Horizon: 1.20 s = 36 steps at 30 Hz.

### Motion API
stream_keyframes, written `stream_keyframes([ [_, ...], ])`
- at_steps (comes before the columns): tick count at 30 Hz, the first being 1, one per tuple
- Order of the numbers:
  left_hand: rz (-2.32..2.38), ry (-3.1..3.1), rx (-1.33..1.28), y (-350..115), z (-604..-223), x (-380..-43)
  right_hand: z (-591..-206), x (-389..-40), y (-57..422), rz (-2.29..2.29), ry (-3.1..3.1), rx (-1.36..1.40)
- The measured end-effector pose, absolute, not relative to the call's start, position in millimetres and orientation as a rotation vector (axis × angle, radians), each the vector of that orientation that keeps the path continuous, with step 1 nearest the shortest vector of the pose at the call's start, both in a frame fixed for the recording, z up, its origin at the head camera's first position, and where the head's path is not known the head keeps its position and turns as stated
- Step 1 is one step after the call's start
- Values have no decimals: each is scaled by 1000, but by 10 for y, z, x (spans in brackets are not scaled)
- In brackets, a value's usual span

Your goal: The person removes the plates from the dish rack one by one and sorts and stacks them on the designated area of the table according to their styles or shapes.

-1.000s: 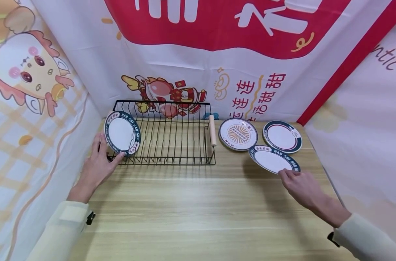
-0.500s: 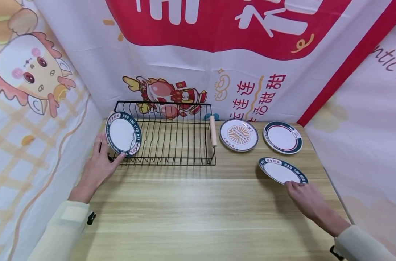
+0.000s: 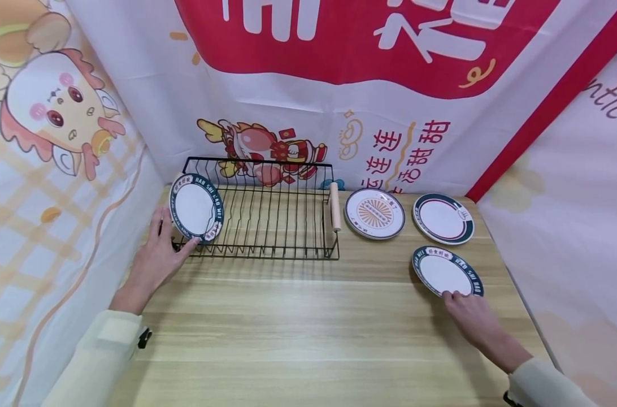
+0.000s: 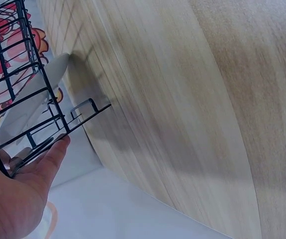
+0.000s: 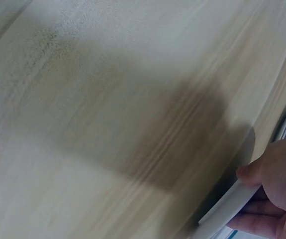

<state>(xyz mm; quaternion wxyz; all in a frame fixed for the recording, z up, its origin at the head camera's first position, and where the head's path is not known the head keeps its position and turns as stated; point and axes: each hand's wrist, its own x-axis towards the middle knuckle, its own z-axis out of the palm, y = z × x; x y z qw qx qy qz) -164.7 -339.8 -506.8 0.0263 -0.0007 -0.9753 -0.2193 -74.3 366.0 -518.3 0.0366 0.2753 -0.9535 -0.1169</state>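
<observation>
My left hand [image 3: 158, 254] holds the left end of a black wire dish rack [image 3: 263, 161]. In the left wrist view, the fingers [image 4: 55, 157] curl at the rack's end wire. A white plate with a dark green lettered rim [image 3: 195, 209] leans in the rack's leftmost part, right beside my left thumb. On the right, my right hand [image 3: 473, 322] pinches the near edge of a similar green-rimmed plate [image 3: 447, 271], thumb on top and fingers underneath. That plate [image 5: 227, 206] is low over the wooden table, slightly tilted, in the right wrist view.
Right of the rack's wooden handle [image 3: 335, 206] lies a white plate with an orange sunburst [image 3: 374, 213]. Farther right is a plate with a green and red rim [image 3: 443, 219]. Printed cloth [image 3: 283, 102] hangs behind and at both sides of the table [image 3: 298, 322].
My right hand has brought its plate toward me and slightly right, away from the two plates behind, and lowered it. My left hand keeps its place at the rack. The view has shifted slightly.
</observation>
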Motion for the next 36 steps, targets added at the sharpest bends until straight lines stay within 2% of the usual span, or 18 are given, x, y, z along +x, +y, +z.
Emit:
stream_keyframes([
  [21,-676,-2988,-19,-3399,-5070,-1663,-5470,-726,3713,-353,-3059,701],
  [30,-691,-3000,0,-3410,-5083,-1644,-5313,-810,3569,-165,-3059,572],
  [36,-691,-3004,4,-3401,-5074,-1648,-4898,-997,3228,-88,-2955,556],
])
